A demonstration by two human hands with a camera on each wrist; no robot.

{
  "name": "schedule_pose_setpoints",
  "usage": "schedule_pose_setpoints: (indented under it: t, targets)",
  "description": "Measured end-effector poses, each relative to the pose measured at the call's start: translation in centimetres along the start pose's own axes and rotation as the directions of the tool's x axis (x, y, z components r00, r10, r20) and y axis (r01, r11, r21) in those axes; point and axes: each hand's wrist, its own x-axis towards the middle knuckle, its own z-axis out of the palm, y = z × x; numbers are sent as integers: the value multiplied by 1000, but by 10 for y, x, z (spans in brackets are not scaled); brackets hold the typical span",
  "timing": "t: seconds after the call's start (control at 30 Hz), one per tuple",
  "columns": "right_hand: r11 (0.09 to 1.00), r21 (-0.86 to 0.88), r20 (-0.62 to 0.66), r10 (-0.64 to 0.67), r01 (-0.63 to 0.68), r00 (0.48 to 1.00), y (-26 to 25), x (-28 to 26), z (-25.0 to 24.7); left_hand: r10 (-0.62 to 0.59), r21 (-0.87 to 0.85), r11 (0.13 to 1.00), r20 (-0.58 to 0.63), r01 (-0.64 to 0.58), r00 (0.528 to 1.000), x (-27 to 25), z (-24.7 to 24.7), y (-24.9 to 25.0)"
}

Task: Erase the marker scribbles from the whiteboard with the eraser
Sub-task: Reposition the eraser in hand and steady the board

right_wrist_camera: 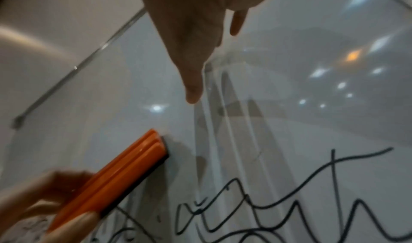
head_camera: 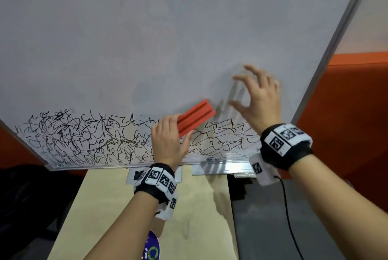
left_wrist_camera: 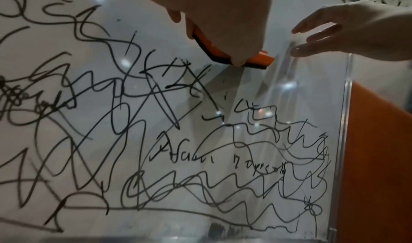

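You're right at the start of the actual wiping here, I'd say: your left hand grips the lower end of the eraser, fingers and thumb wrapped round its sides, and the felt face sits flat on the whiteboard at the top edge of the scribbles. The eraser lies tilted, its free end pointing up and to the right, above the ink line. Your right hand is holding nothing, fingers spread and loosely bent; the fingertips sit close to the bare board just right of the eraser, but I can't tell if they actually touch it. Pretty much the whole mess is still there, so my guess is very little of the job is done. Next move, as I see it, calls for dragging the eraser down and across through the ink with steady pressure, felt kept flat, working along the band strip by strip. Only one end is in your grip, so watch that the far end doesn't lift off the surface. As for looks: the eraser is a long orange-red plastic block with ridges running down its back and a thin dark felt pad underneath. The scribbles are black marker loops and zigzags, dense on the left, looser and wavier on the right, filling the bottom band of the board down to its metal rim, with the desk right below it. The board above is glossy, grey-white and bare.
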Motion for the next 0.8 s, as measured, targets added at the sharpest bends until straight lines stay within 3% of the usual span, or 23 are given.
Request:
schedule_pose_setpoints:
  t: [0.13, 0.33, 0.43, 0.63, 0.8]
  targets:
    - [992, -24, 71, 126, -125, 989, 6, 18, 13, -149, 6, 989, 69, 149, 986, -9, 14, 6]
    - [991, -37, 85, 130, -128, 988, 10, 23, 17, -347, -12, 934, 189, 356, 918, 1, 34, 30]
    - [993, -19, 102, 121, -120, 987, 12, 21, 18, -368, -74, 919, 191, 387, 910, 2, 36, 36]
    - [984, -37, 118, 175, -172, 978, 6, 21, 18, -351, -184, 916, 67, 357, 934, 7, 19, 38]
    - [978, -37, 135, 207, -204, 969, -1, 22, 17, -540, -292, 790, 87, 539, 837, 16, 17, 60]
